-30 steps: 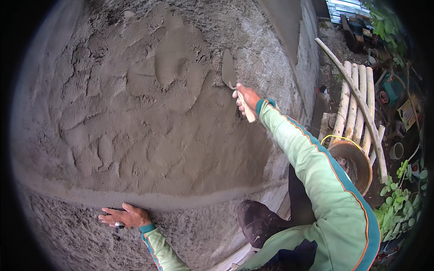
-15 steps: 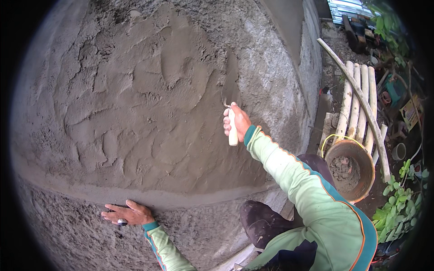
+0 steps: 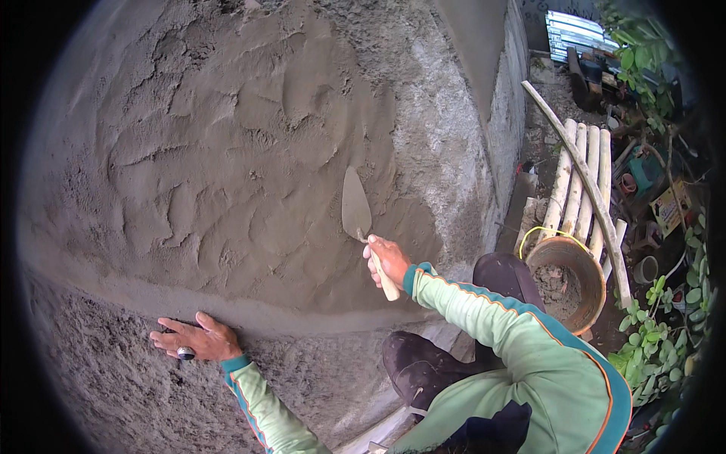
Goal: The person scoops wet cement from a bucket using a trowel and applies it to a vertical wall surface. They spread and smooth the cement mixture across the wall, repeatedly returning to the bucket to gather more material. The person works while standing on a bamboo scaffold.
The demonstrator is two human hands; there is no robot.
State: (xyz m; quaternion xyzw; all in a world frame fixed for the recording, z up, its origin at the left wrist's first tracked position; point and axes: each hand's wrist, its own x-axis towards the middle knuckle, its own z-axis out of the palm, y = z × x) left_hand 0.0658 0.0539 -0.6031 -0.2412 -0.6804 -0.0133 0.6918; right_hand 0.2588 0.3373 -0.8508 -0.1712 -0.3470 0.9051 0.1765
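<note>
Right hand [image 3: 389, 261], near the centre of the frame, is closed around the pale handle of a trowel [image 3: 355, 208]; the blade points toward the top, over grey mortar [image 3: 249, 212]. Blade contact cannot be determined. Left hand [image 3: 203, 340], lower left, lies with fingers spread at the mortar's lower edge; one finger bears a ring [image 3: 185, 353]. A bucket [image 3: 600, 291] containing mix [image 3: 557, 289] stands at right, beside poles [image 3: 560, 181].
</note>
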